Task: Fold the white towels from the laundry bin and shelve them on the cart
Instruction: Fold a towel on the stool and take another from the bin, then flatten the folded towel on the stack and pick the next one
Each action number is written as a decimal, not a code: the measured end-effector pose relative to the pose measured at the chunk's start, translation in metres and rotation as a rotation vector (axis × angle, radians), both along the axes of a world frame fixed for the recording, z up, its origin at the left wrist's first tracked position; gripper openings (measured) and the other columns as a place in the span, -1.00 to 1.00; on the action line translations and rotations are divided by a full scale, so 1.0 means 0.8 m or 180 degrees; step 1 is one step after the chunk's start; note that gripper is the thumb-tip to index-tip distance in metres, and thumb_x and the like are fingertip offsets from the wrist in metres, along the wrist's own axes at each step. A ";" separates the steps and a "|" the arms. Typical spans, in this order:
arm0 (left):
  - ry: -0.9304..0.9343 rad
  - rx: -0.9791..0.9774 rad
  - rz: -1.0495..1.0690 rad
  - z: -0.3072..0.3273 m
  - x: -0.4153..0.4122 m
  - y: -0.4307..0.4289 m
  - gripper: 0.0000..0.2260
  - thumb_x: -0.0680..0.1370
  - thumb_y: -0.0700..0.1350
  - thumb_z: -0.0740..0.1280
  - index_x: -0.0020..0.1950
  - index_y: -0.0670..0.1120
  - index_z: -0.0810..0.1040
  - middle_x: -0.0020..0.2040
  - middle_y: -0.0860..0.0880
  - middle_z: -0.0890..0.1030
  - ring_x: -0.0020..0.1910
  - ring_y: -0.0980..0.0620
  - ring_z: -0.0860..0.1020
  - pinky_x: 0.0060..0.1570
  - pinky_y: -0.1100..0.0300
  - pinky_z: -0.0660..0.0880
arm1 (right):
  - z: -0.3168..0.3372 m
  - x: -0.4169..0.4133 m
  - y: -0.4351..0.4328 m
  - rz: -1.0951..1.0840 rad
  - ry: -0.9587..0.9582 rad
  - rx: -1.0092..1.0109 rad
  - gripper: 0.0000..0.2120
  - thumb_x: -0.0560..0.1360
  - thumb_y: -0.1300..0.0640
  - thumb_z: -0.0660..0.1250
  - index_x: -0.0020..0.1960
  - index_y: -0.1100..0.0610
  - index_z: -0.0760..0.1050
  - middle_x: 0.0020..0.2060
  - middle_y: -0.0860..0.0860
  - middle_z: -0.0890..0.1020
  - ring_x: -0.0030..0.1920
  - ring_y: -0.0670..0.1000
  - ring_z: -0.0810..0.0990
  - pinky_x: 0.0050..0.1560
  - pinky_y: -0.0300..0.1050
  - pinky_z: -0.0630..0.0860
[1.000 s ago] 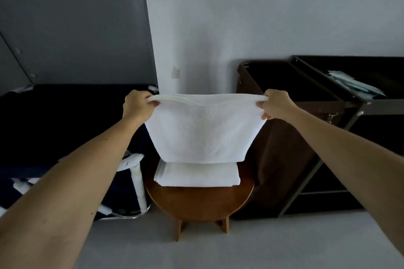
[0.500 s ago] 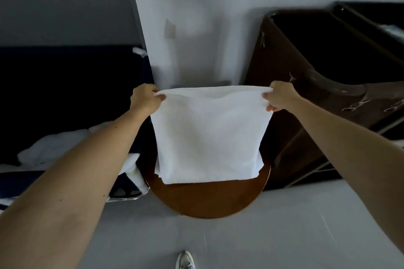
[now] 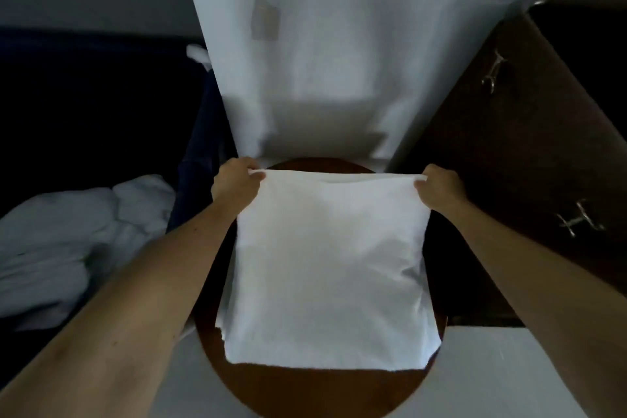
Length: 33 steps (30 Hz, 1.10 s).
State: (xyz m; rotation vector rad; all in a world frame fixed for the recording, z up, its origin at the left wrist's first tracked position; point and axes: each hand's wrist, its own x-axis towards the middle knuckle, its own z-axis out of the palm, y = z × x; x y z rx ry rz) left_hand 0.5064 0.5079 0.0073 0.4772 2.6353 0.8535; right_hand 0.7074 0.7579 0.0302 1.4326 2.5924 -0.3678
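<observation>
Two hands, left (image 3: 234, 185) and right (image 3: 439, 188), each pinching one white towel (image 3: 327, 268), one round stool (image 3: 315, 387)

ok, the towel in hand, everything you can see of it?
White towel, soft terry by the look, folded to a rough rectangle, layered edges showing at its near-left corner. The left hand and right hand pinch its far corners, that edge taut. It drapes over the round wooden stool, hiding most of the seat.

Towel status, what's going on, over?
Gripping top corners: left hand, right hand. White towel stretched over the stool. Nothing blocking.
</observation>
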 end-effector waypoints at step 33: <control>-0.0286 0.0115 -0.0301 -0.068 -0.068 0.060 -0.72 0.57 -0.26 0.19 0.27 -0.16 0.51 0.27 -0.13 0.52 0.24 -0.11 0.47 0.18 0.26 0.30 | -0.071 -0.169 0.022 0.1003 0.0320 -0.0393 -0.79 0.56 0.28 0.16 0.09 0.28 0.52 0.10 0.24 0.57 0.14 0.23 0.49 0.09 -0.03 0.38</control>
